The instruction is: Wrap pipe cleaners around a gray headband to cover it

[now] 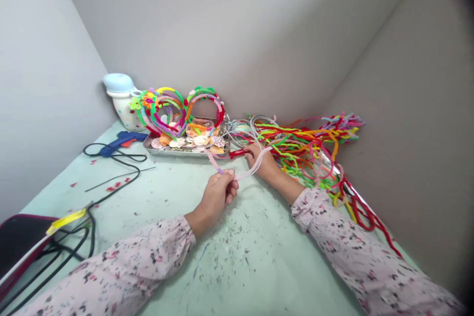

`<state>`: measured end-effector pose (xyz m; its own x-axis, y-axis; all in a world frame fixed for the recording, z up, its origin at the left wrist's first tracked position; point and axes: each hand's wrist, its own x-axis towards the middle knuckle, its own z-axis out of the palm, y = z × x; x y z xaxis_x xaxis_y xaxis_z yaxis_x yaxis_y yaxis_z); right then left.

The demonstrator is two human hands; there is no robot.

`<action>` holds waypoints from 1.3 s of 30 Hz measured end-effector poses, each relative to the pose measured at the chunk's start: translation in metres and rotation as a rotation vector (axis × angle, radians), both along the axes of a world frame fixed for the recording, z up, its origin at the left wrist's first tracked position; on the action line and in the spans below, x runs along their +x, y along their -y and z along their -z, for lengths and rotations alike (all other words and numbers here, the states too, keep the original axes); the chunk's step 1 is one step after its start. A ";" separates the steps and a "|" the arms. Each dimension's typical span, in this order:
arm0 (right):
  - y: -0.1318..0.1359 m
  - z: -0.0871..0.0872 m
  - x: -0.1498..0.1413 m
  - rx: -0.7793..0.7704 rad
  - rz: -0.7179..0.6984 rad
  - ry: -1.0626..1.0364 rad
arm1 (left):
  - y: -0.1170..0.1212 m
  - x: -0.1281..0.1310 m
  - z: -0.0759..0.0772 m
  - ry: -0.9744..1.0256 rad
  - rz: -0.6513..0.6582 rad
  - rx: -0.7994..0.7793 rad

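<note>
My left hand (218,190) is closed, thumb and fingers pinching a thin curved headband (255,167) partly wrapped in pale pink and lilac pipe cleaner. The band's open arc points away from me, toward the tray and the pile. Beyond its right side, my right hand (261,160) is at the near left edge of a pile of colourful pipe cleaners (299,140). Its fingertips are closed on a red pipe cleaner (237,154), whose end sticks out to the left. Part of the right fingers is hidden behind the band.
A metal tray (177,154) holds shells (200,140) and several finished headbands (205,91). Bare grey bands (259,126) lie beside it. At the left are a blue glue gun (118,142), its black cord (138,173), a white cup with blue lid (124,103) and a dark case (22,242). Walls enclose the table.
</note>
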<state>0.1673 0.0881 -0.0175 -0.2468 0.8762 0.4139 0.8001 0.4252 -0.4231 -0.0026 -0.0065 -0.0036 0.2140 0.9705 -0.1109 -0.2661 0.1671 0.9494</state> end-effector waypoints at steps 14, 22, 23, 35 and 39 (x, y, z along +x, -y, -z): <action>0.094 -0.013 -0.008 -0.505 -0.209 -1.033 | -0.004 0.001 0.000 0.178 0.014 -0.123; 0.099 -0.003 -0.016 -0.692 -0.284 -1.195 | -0.005 0.001 0.000 0.150 0.067 -0.107; 0.100 -0.002 -0.015 -0.691 -0.288 -1.196 | -0.005 0.001 0.000 0.153 0.065 -0.112; 0.095 0.000 -0.013 -0.796 -0.137 -1.542 | -0.004 0.003 -0.003 0.266 0.087 -0.101; 0.092 0.002 -0.010 -0.778 -0.038 -1.599 | -0.003 0.004 -0.003 0.275 0.087 -0.094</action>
<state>0.1569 -0.0035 -0.0192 -0.0802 0.9721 -0.2203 -0.5585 -0.2269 -0.7978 0.0009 -0.0033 -0.0001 0.3309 0.9352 -0.1260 -0.4919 0.2848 0.8228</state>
